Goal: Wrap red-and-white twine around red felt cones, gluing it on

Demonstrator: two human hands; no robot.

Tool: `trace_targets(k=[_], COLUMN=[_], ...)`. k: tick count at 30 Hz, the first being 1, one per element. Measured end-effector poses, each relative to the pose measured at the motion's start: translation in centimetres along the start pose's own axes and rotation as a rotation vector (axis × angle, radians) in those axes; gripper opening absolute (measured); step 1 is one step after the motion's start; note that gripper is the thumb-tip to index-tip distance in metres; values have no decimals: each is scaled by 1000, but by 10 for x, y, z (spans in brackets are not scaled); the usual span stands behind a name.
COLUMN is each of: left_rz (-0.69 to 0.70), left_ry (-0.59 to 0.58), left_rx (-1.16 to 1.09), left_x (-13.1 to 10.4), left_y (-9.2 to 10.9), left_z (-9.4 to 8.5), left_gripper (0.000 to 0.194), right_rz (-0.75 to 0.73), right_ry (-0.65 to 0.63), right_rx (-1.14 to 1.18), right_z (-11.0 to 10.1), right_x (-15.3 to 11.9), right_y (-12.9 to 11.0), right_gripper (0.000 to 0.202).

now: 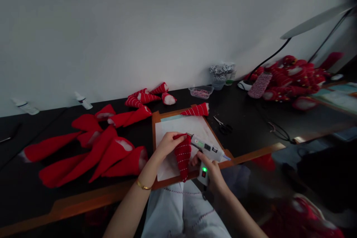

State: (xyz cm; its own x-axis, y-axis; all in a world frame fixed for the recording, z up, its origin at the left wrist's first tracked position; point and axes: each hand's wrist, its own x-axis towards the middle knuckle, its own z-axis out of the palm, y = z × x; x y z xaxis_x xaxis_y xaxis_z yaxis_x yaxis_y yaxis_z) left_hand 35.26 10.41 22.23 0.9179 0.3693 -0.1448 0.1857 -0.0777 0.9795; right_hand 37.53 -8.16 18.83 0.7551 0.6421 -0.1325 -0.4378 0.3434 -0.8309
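My left hand (169,142) pinches the wide top end of a red fabric cone (183,159) with white dashed stripes, its point hanging down toward the table edge. In my right hand (209,166) is a white glue gun (208,147) with a green light glowing on its handle. The gun's nozzle touches or nearly touches the cone's top edge beside my left fingertips; which of the two I cannot tell. A bluish glue stick sticks out of the gun's rear. Below both lies a white sheet (167,169) on a brown-edged board. Red-and-white cord lies across my lap.
Plain red stuffed cones (95,152) lie at left, striped ones (143,97) behind. Another striped cone (196,110) rests on the board's far edge. Black scissors (224,128), a clear tray (200,92), a lamp (315,22) and a red stuffed pile (295,76) are to the right.
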Motion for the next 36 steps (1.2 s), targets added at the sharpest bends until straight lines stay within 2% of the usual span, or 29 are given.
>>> trace_targets(k=[3, 8, 10, 13, 15, 17, 19, 20, 21, 22, 24, 25, 26, 28, 32, 34, 36], left_rz=[-40, -68, -72, -66, -33, 31, 168, 276, 402, 528, 691, 711, 702, 659, 671, 628, 482], left_ry=[23, 9, -6, 4, 53, 149, 271, 283, 238, 117, -219, -350, -427, -466, -348, -183, 10], left_rx=[-60, -123, -140, -99, 26, 233, 482, 616, 754, 893, 1132, 1213, 1257, 1266, 1066, 949, 855], left_x=[0, -3, -3, -1, -1, -4, -12, -18, -25, -32, -44, -47, -48, -45, -30, -24, -20], left_y=[0, 2, 2, -2, -4, -2, 9, 15, 22, 28, 36, 36, 36, 36, 48, 55, 54], left_z=[0, -1, -1, -3, -7, -11, -14, -14, -12, -9, 3, 10, 17, 26, 20, 13, 9], left_gripper=[29, 37, 39, 37, 37, 37, 37, 37, 38, 42, 52, 50, 42, 26, 25, 29, 42], right_rz=[47, 66, 43, -34, -107, -171, -203, -217, -232, -247, -267, -272, -275, -281, -302, -305, -300], right_ry=[-15, -17, 33, 176, 236, 265, 290, 304, 320, 335, 366, 375, 381, 384, 408, 404, 376], right_rx=[121, 147, 160, 192, 239, 283, 303, 308, 319, 332, 354, 358, 359, 358, 351, 324, 273], right_z=[3, 1, 2, 4, 3, 1, -3, -5, -7, -8, -10, -11, -11, -12, -14, -15, -14], right_x=[1, 4, 5, 6, 5, 4, 1, 0, -1, -3, -5, -6, -7, -10, -13, -14, -15], right_y=[4, 16, 19, 16, 9, 1, -4, -6, -8, -8, -10, -11, -11, -13, -13, -11, -9], right_gripper=[41, 39, 37, 34, 33, 30, 29, 28, 28, 27, 26, 26, 26, 26, 24, 23, 24])
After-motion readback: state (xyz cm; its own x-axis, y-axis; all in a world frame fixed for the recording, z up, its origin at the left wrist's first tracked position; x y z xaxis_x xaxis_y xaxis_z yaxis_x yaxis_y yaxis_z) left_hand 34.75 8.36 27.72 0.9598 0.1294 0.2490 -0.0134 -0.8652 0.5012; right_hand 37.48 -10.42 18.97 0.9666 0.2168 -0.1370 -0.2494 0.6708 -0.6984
